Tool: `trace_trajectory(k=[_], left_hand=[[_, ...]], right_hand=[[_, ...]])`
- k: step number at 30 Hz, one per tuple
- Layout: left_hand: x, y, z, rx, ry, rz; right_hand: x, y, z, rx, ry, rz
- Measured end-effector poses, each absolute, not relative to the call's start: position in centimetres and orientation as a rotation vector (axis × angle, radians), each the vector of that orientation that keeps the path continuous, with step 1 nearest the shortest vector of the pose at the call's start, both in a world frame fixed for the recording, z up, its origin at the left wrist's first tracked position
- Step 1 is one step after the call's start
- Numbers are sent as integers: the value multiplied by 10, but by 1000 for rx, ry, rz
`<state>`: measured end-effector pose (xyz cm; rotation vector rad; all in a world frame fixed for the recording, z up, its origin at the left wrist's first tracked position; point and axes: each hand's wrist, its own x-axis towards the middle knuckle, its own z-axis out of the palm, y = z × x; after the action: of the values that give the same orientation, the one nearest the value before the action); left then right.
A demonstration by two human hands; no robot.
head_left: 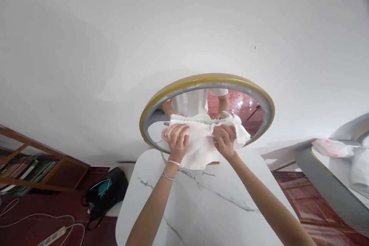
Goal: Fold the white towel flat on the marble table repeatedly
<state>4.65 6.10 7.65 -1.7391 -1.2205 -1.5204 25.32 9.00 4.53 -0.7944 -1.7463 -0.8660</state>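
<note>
A white cloth (197, 144) with a scalloped edge is spread between my hands, in front of an oval-looking mirror (272, 109) with a gold and grey frame. My left hand (176, 140) grips the cloth's left part, its fingers bent over the top. On the right, my right hand (224, 138) is closed on a bunched fold, and a loose end hangs out past it. The cloth covers the lower middle of the glass. Its bottom edge hangs over the mirror's lower rim. The mirror reflects a person in a white top and the back of the cloth.
The mirror stands on a white marble-patterned table (207, 207) against a pale wall (86, 46). At left are a wooden bookcase (66, 171), a black bag (108, 192) and a power strip (53, 236). At right a grey-sided table (325, 184) holds a pink-and-white packet (333, 148).
</note>
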Motion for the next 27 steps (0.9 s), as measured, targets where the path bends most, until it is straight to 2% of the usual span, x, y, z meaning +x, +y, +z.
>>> trace_trajectory(k=[9,16,21,27], left_hand=[[25,25,-34,-1929,-1568,-1205],[26,12,-88,-2003,-1789,-1146],[35,15,-75,-1907,-1832,-1248],[42,36,5,-1663,-1553,-1591]], right_hand=[[252,61,-66,-904,-2362,-656],[245,60,-104,-839,-2486,-561],[238,56,-88,-905,-2398,-534],[230,59,-15,-942,-1962,-678]])
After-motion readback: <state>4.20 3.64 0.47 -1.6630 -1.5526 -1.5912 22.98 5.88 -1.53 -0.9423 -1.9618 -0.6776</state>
